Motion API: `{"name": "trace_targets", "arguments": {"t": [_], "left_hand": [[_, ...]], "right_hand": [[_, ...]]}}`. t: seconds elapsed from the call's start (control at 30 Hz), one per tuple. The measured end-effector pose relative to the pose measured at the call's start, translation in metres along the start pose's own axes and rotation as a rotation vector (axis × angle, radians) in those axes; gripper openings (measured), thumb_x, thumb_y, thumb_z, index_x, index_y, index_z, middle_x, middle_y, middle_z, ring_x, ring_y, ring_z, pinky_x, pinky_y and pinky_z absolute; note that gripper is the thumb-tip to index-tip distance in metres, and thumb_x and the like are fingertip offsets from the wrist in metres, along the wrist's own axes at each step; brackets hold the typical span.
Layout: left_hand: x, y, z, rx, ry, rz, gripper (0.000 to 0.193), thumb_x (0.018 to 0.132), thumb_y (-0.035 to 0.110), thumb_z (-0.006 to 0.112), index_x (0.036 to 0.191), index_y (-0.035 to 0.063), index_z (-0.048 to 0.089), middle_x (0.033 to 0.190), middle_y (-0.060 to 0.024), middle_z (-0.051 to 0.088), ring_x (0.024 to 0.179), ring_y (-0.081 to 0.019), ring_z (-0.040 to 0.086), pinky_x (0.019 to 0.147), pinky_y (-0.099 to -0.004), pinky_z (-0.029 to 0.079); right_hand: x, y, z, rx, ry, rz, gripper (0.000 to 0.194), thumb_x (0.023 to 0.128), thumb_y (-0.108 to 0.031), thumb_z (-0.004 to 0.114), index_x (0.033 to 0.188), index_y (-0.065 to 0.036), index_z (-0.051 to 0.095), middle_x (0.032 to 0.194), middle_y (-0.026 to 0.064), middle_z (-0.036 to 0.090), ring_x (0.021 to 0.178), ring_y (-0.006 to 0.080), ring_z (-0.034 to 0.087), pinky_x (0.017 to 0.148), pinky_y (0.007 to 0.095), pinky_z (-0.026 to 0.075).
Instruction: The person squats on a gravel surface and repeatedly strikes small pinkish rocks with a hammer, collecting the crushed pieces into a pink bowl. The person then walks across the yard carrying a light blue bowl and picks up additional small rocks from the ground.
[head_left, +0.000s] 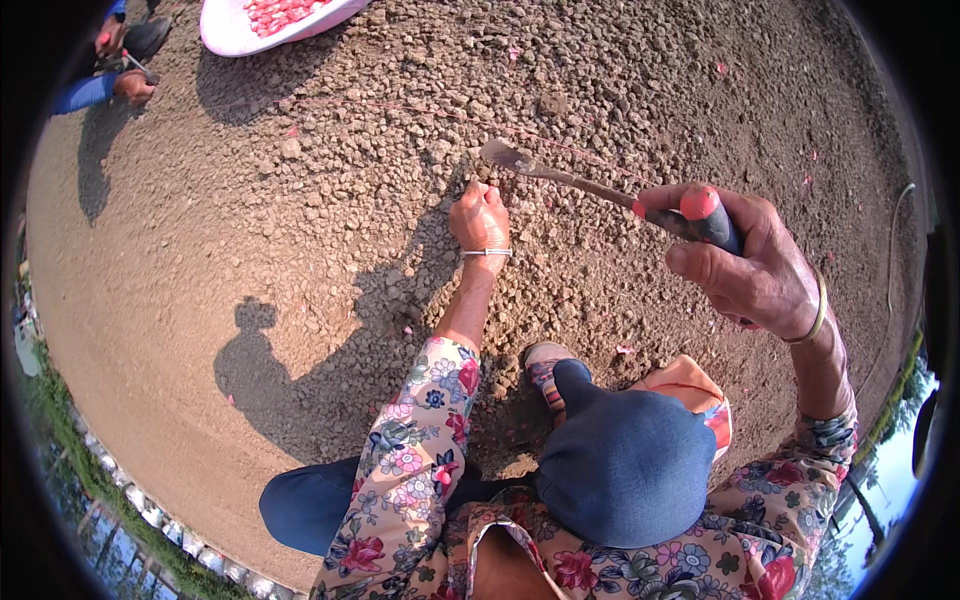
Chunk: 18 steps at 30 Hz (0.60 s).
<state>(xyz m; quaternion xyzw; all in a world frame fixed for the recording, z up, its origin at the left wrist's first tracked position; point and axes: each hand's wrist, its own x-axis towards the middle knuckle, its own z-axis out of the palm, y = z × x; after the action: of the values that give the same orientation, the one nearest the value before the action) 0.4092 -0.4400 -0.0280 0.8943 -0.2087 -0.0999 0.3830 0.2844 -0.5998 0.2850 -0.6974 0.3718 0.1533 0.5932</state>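
Observation:
My left hand (480, 219) reaches down to the clumpy brown soil (360, 187), its fingers bunched together at the surface. Whether something small is pinched in the fingertips is hidden. In my right hand (757, 262) is a small hand hoe (577, 180) with a black and red handle and a narrow, soil-stained metal blade. The blade hovers just beyond my left fingertips, pointing left. A thin pink string (450, 114) runs across the soil past the blade.
A pale basin (225, 34) holds pinkish-red seeds or small bulbs (277, 15) at the upper left. Nearby, another person's hand (135, 86) in a blue sleeve is beside a tool. My shoe (546, 352) and blue-clad knees are close below. A hose or cord (892, 247) lies far right.

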Motion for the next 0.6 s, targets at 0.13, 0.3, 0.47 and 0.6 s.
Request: {"name": "trace_targets", "arguments": {"t": [0.13, 0.3, 0.47, 0.6], "left_hand": [[0.003, 0.0, 0.002, 0.077, 0.001, 0.088, 0.012, 0.08, 0.011, 0.066, 0.074, 0.0043, 0.059, 0.061, -0.0171, 0.061, 0.058, -0.0365, 0.063, 0.053, -0.0436, 0.048], [0.0, 0.0, 0.006, 0.112, -0.03, 0.08, 0.015, 0.082, 0.012, 0.065, 0.072, 0.0061, 0.056, 0.058, -0.0159, 0.058, 0.055, -0.0357, 0.061, 0.05, -0.0443, 0.045], [0.005, 0.004, 0.007, 0.157, -0.026, 0.017, 0.017, 0.081, 0.014, 0.063, 0.069, 0.0065, 0.054, 0.058, -0.0159, 0.057, 0.055, -0.0366, 0.06, 0.05, -0.0458, 0.044], [0.005, 0.007, -0.005, 0.102, -0.086, 0.019, 0.009, 0.082, 0.014, 0.063, 0.079, 0.006, 0.06, 0.067, -0.0163, 0.064, 0.062, -0.0361, 0.063, 0.055, -0.0458, 0.048]], "right_hand": [[0.002, -0.003, 0.001, 0.074, 0.009, 0.024, 0.046, 0.082, -0.022, 0.069, 0.121, -0.003, 0.058, 0.059, -0.0061, 0.047, 0.041, 0.0017, 0.04, 0.038, 0.0193, 0.03], [0.007, -0.008, 0.0, 0.068, 0.006, 0.065, 0.034, 0.084, -0.017, 0.067, 0.115, -0.004, 0.062, 0.068, -0.0048, 0.048, 0.057, 0.0042, 0.044, 0.052, 0.0232, 0.037], [0.009, -0.009, 0.005, 0.064, 0.005, 0.034, 0.035, 0.084, -0.017, 0.068, 0.116, -0.005, 0.062, 0.068, -0.0061, 0.049, 0.057, 0.0037, 0.043, 0.052, 0.0229, 0.037], [-0.003, -0.011, 0.009, 0.099, 0.001, 0.122, 0.039, 0.082, -0.016, 0.068, 0.119, -0.006, 0.061, 0.066, -0.0073, 0.048, 0.054, 0.0024, 0.044, 0.049, 0.0214, 0.035]]}}
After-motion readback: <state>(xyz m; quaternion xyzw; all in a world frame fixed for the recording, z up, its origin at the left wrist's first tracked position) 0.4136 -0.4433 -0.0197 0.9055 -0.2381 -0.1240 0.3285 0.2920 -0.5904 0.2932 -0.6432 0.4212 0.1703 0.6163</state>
